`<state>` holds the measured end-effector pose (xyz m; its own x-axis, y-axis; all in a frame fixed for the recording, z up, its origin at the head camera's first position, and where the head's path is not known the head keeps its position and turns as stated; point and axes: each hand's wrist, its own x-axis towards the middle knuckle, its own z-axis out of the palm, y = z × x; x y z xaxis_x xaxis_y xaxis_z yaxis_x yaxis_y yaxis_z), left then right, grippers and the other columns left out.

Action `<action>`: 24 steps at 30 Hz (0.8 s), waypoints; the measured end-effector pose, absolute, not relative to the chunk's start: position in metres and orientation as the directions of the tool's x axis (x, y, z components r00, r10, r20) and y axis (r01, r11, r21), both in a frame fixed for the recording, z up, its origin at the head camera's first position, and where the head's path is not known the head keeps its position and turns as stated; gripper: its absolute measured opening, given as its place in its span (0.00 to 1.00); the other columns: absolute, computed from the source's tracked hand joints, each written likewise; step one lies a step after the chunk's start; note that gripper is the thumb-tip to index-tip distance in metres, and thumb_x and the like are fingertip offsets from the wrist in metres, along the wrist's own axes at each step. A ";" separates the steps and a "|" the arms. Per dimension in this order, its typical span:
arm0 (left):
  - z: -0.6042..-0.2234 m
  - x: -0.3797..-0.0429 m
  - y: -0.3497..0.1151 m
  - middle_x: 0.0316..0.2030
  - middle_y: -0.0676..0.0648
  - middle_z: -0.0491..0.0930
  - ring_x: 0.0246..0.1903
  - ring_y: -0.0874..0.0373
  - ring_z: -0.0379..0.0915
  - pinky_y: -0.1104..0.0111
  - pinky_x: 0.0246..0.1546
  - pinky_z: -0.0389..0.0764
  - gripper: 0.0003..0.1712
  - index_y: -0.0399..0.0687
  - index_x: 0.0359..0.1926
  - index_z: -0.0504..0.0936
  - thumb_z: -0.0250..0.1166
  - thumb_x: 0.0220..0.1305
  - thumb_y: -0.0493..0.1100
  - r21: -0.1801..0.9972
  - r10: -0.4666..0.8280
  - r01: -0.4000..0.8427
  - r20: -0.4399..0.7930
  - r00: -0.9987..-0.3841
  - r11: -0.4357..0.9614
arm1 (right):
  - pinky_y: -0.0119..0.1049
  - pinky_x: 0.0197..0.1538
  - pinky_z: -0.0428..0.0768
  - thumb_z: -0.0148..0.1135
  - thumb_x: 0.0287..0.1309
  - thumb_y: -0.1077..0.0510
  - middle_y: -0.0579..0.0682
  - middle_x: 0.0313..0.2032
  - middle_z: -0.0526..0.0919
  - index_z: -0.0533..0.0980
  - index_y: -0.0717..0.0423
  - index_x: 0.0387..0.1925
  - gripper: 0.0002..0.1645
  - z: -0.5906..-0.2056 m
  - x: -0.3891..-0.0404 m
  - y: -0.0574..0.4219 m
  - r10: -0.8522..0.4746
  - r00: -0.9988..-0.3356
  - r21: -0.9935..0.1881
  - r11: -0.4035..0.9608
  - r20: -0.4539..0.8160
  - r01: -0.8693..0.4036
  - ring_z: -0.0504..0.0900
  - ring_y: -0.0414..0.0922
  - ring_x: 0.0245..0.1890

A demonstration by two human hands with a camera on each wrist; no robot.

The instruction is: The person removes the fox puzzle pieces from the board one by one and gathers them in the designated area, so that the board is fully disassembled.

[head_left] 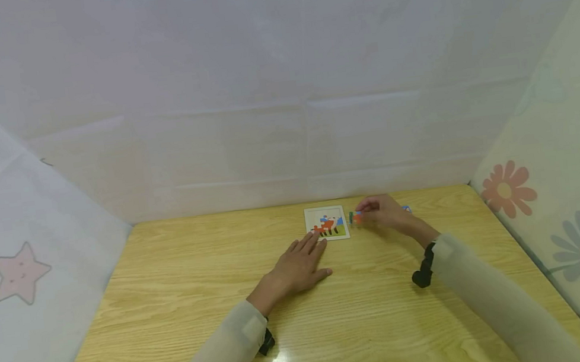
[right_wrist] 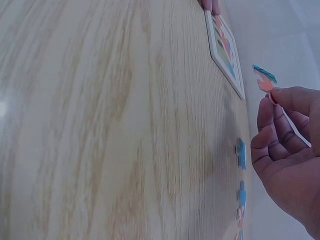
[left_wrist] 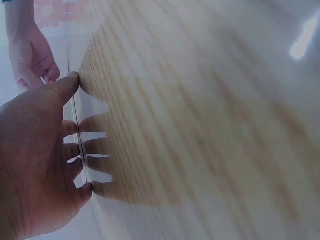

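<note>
A square jigsaw board [head_left: 325,208] with a white rim lies near the far side of the table, partly filled with picture pieces in red, blue and green. My left hand [head_left: 297,268] rests flat with spread fingers, its fingertips at the board's lower edge. To the right of the board, my right hand [head_left: 382,212] pinches a puzzle piece [right_wrist: 266,86] between thumb and fingertips. That piece is orange-red with a green striped end, and it is held up above the table in the right wrist view.
Loose puzzle pieces [right_wrist: 241,153] lie in a row on the wooden table [head_left: 173,290], to the right of the board. One bluish piece [head_left: 406,208] shows just past my right hand. White cloth [head_left: 265,148] hangs behind the table, with printed cloth at both sides.
</note>
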<state>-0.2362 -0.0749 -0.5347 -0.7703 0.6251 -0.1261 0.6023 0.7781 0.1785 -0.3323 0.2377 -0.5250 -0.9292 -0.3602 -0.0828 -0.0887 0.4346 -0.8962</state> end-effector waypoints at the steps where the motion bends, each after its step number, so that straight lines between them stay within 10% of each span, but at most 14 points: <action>1: -0.534 -0.236 -0.075 0.85 0.40 0.46 0.84 0.43 0.41 0.44 0.80 0.54 0.45 0.46 0.85 0.53 0.51 0.81 0.66 0.183 0.624 0.600 -0.125 -0.772 0.779 | 0.45 0.47 0.85 0.69 0.72 0.60 0.57 0.48 0.88 0.84 0.59 0.54 0.13 -0.525 -0.332 0.240 -0.362 -0.929 -0.896 0.435 -0.082 -0.091 0.85 0.52 0.48; 24: -0.531 -0.234 -0.074 0.85 0.39 0.45 0.84 0.42 0.41 0.44 0.80 0.53 0.44 0.45 0.85 0.53 0.51 0.82 0.64 0.195 0.626 0.599 -0.134 -0.768 0.777 | 0.37 0.45 0.84 0.68 0.72 0.60 0.58 0.49 0.88 0.84 0.61 0.54 0.13 -0.533 -0.322 0.280 -0.341 -0.936 -0.847 0.521 -0.091 -0.108 0.84 0.52 0.48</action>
<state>-0.2340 -0.0740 -0.5309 -0.7684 0.6259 -0.1338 0.5987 0.7768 0.1952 -0.3222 0.2801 -0.5326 -0.9356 -0.3412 -0.0906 -0.1078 0.5206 -0.8470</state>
